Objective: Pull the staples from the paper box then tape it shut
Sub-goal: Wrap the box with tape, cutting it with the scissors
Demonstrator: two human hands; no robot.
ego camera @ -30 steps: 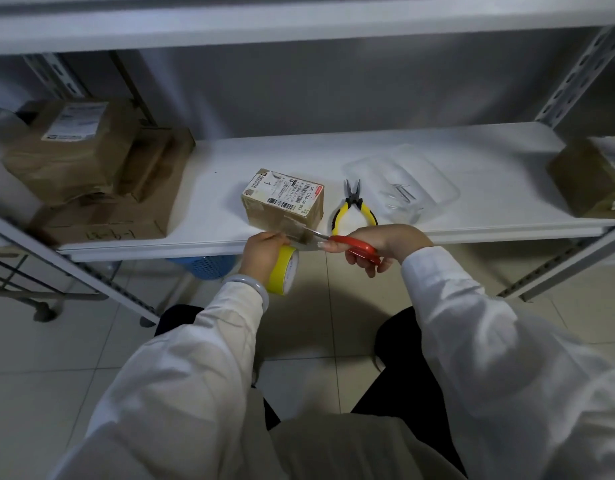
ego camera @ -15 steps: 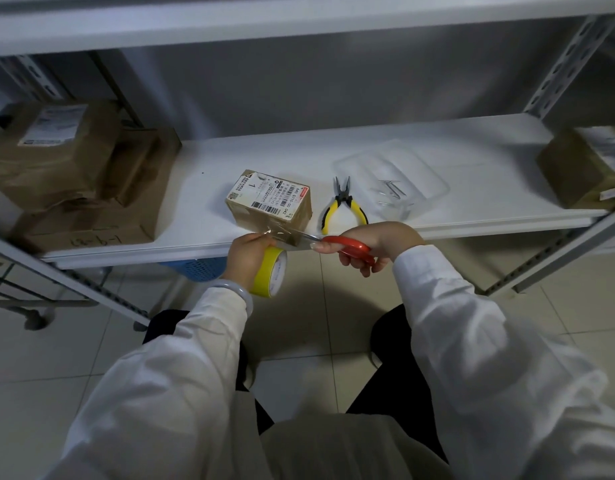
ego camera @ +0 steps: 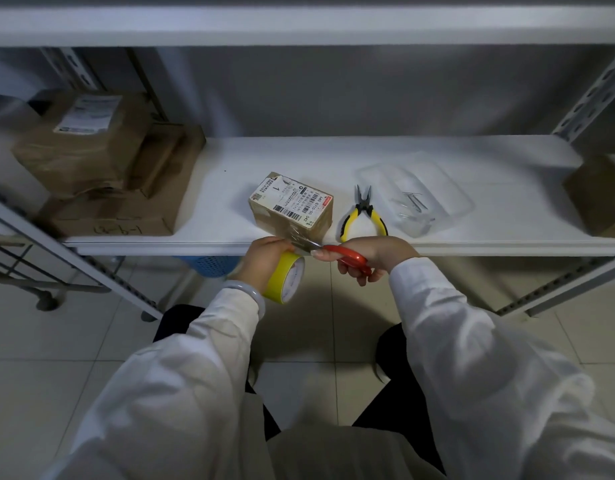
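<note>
Just below the shelf's [ego camera: 472, 244] front edge, the left hand [ego camera: 264, 258] grips a yellow tape roll [ego camera: 286, 280]; the right hand [ego camera: 380, 252] grips red scissors [ego camera: 347, 257], blades pointing left. Beyond them the paper box [ego camera: 292, 206] sits on the shelf, pliers [ego camera: 363, 216] just beside it.

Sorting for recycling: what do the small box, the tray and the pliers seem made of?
Small box: matte brown cardboard, paper label. Tray: clear glossy plastic, shelf shows through it. Pliers: dark metal nose, yellow-black grips, probably plastic or rubber.
</note>
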